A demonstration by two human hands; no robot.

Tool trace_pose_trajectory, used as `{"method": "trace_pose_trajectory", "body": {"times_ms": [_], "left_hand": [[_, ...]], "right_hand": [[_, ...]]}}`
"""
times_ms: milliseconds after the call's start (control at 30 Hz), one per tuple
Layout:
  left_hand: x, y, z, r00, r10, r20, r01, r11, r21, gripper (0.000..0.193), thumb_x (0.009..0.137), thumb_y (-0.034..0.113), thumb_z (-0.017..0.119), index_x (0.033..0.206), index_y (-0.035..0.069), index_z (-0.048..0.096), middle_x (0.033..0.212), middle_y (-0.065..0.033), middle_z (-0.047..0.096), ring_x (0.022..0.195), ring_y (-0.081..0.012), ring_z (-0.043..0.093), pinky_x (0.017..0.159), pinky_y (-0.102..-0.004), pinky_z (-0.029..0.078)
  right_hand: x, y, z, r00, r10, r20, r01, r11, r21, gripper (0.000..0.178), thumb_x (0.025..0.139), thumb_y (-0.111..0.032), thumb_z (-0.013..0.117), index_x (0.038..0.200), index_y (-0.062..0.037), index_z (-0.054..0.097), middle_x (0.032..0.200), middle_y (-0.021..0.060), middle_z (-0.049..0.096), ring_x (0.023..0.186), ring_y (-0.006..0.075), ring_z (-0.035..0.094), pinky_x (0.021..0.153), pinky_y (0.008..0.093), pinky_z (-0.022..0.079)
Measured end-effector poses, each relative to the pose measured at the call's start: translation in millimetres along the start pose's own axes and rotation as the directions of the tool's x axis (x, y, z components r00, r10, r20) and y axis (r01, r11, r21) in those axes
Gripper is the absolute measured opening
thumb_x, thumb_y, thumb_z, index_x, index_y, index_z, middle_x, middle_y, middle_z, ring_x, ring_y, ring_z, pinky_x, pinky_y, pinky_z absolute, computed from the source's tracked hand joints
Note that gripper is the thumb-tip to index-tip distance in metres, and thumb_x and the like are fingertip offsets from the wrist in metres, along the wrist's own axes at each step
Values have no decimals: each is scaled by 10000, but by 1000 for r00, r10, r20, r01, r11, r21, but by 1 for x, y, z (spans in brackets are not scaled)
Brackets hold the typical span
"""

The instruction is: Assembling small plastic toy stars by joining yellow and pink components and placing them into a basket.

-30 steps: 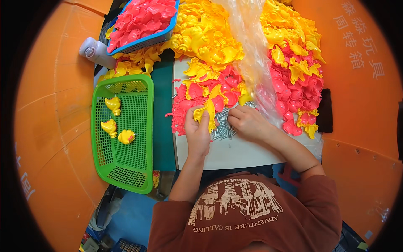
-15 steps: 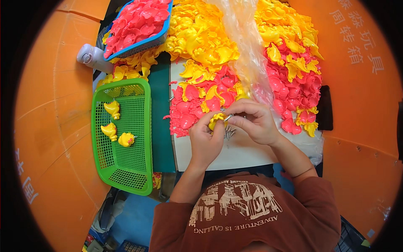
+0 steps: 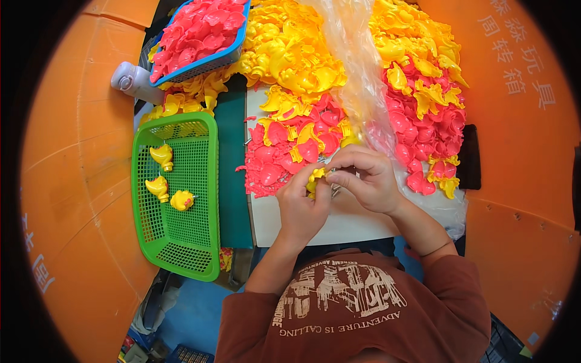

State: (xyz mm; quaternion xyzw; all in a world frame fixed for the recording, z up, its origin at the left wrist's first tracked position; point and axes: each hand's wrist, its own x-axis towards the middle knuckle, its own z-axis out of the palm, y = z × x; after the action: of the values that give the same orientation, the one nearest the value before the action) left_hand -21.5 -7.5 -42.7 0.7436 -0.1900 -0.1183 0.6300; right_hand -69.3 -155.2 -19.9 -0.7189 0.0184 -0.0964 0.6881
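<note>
In the head view, with the green basket (image 3: 213,151) as landmark, the yellow piece (image 3: 315,175) is to its right, above the near part of the bench (image 3: 357,227). The left hand (image 3: 304,202) grasps it between thumb and fingers, probably because such a small, curved thing needs a pinch that leaves one side free. The right hand (image 3: 363,180) has its thumb and forefinger bent to the piece's right edge, seemingly so that both can work on one spot; whether they grip a metal pin or only touch the piece, I cannot tell. Pins (image 3: 337,192) show partly beneath the hands, also right of the green basket, likely kept there for a short reach. Pink parts (image 3: 270,172) lie nearer the green basket than the pins do, and the yellow heap (image 3: 290,42) is beyond them, farther than the basket's far end. Inside the basket are three figures (image 3: 161,155), well spread, its open top and nearness perhaps suiting an easy drop from the left. The blue basket (image 3: 233,55), full of pink shells (image 3: 196,36), stands past its far end, beside the bottle (image 3: 136,81), presumably as stock out of the way.
</note>
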Motion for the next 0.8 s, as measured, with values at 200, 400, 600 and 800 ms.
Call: {"method": "trace_pose_trajectory", "body": {"times_ms": [200, 400, 600, 800], "left_hand": [[-8, -2, -5, 990, -104, 99, 118, 981, -155, 156, 870, 65, 575, 975, -47, 599, 724, -48, 611, 612, -55, 560, 503, -213, 446], [-11, -17, -23, 943, -297, 151, 333, 841, -426, 159, 890, 49, 540, 1027, -25, 565, 796, -62, 613, 590, -87, 578, 493, -223, 478], [2, -33, -72, 912, -385, -140, 262, 811, -523, 217, 896, 34, 489, 1109, -3, 501, 835, -96, 601, 611, -146, 601, 512, -264, 515], [7, -26, -72, 879, -475, -34, 332, 663, -671, 213, 939, 103, 454, 1136, 26, 478, 870, -104, 585, 647, -181, 615, 535, -310, 543]], "right_hand": [[10, 10, 4, 985, -174, 15, 174, 972, -161, 175, 783, -83, 699, 935, -15, 643, 880, 55, 596, 786, 143, 555, 672, 275, 416], [24, 21, 29, 998, 58, -17, -59, 998, -16, 141, 780, -107, 685, 882, -33, 620, 910, 46, 608, 841, 147, 553, 754, 282, 420], [41, 37, 51, 941, -266, 208, 325, 545, -773, 210, 690, -189, 721, 832, -57, 639, 1138, 120, 562, 1102, 349, 466, 894, 447, 390], [45, 32, 49, 939, -290, 186, 314, 501, -806, 148, 673, -197, 736, 754, -84, 684, 1185, 136, 518, 1178, 347, 408, 930, 456, 359]]}}
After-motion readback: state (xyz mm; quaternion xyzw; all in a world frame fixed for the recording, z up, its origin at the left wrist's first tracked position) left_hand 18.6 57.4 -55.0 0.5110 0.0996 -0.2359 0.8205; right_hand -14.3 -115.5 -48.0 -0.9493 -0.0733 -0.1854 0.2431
